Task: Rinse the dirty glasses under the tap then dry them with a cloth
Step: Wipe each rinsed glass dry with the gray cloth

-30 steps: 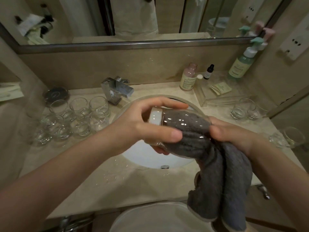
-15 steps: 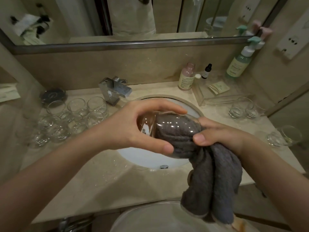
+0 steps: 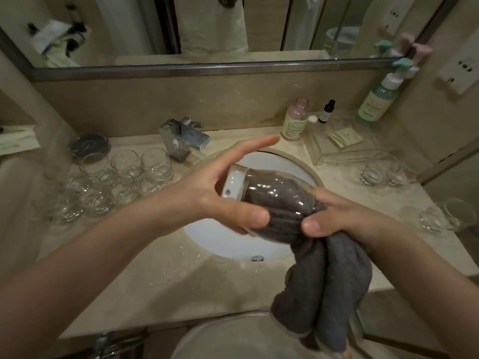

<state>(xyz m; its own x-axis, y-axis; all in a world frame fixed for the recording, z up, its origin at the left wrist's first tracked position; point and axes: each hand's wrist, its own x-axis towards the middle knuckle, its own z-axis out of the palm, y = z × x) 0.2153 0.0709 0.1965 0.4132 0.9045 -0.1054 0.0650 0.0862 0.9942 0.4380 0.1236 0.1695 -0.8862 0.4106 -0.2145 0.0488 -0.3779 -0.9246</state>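
A clear glass (image 3: pixel 269 200) lies on its side above the white sink (image 3: pixel 287 167), its base toward the upper left. A grey cloth (image 3: pixel 334 286) is stuffed inside it and hangs down from its mouth. My left hand (image 3: pixel 220 193) holds the glass near its base between thumb and palm, with the forefinger stretched out straight over it. My right hand (image 3: pixel 334 218) grips the cloth at the glass's mouth, thumb on top. Several more glasses (image 3: pixel 119 182) stand on the counter left of the sink, below the square chrome tap (image 3: pixel 184 138).
Two glasses (image 3: pixel 383 172) stand right of the sink and two more glasses (image 3: pixel 445 216) near the counter's right edge. Bottles (image 3: pixel 295 120), a clear tray (image 3: pixel 344 149) and a pump bottle (image 3: pixel 375 102) line the back right. A dark round lid (image 3: pixel 89 146) sits back left.
The glass has turned in my hands, and its thick base now faces me. My left forefinger has straightened out over it. My right hand has twisted the cloth at the mouth.
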